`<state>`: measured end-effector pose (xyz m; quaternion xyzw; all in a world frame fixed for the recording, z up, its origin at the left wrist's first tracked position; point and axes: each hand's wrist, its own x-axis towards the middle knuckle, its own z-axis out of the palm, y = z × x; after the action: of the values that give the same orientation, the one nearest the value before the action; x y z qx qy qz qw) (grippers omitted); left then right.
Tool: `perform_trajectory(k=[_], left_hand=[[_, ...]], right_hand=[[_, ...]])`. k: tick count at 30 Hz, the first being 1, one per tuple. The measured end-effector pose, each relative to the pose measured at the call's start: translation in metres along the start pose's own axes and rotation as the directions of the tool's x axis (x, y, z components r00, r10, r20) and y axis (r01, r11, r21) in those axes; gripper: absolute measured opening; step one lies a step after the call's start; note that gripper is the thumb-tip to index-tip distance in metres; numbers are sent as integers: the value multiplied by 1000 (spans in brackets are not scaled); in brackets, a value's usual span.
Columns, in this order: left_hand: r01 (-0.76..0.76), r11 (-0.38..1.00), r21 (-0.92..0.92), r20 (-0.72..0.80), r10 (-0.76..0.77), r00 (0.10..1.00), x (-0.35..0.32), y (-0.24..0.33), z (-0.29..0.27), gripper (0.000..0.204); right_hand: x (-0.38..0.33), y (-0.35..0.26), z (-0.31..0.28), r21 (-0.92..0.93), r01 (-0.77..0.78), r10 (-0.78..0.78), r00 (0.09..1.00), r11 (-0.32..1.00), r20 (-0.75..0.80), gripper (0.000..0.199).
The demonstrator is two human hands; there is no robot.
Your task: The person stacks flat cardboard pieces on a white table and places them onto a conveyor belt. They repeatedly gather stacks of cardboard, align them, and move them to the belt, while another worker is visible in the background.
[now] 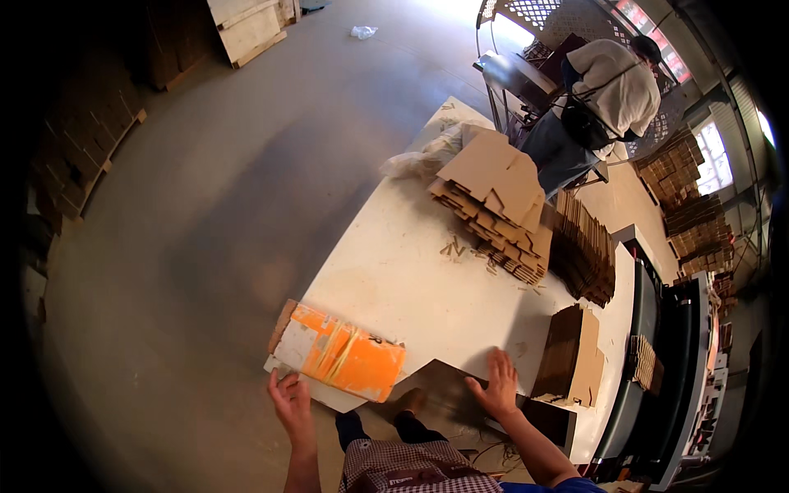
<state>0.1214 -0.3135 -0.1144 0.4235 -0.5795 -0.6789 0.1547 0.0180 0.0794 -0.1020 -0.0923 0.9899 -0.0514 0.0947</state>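
Orange board (345, 355) overhangs table (411, 279) edge, floor beside.

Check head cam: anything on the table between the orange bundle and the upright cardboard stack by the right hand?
Head view: bare white tabletop between orange bundle and cardboard stack; right hand sits at the near edge.

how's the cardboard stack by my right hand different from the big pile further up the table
The stack by the right hand stands on edge, tight and even; the far pile lies flat and splays out messily. The far pile is broader and paler on top, while the near stack looks darker, in shade. Both are brown die-cut cardboard blanks on the white table.
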Motion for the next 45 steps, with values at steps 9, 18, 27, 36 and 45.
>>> perform_trajectory(k=[9, 18, 27, 36, 45], left_hand=[[-224, 917, 332, -148, 285, 947, 52, 0, 93, 89], [-195, 976, 92, 593, 104, 799, 142, 62, 182, 86], [-520, 6, 854, 503, 245, 829, 52, 82, 276, 102], [-593, -88, 800, 582, 354, 732, 101, 64, 291, 107], [-840, 484, 247, 729, 478, 490, -79, 135, 401, 30]], right_hand=[[44, -139, 8, 886, 78, -449, 880, 457, 154, 73], [74, -152, -7, 929, 104, -590, 796, 356, 137, 81], [128, -105, 23, 954, -210, -578, 760, 214, 298, 76], [104, 10, -84, 875, -206, -471, 777, 438, 418, 65], [-13, 199, -195, 920, -286, 6, 954, -269, 299, 49]])
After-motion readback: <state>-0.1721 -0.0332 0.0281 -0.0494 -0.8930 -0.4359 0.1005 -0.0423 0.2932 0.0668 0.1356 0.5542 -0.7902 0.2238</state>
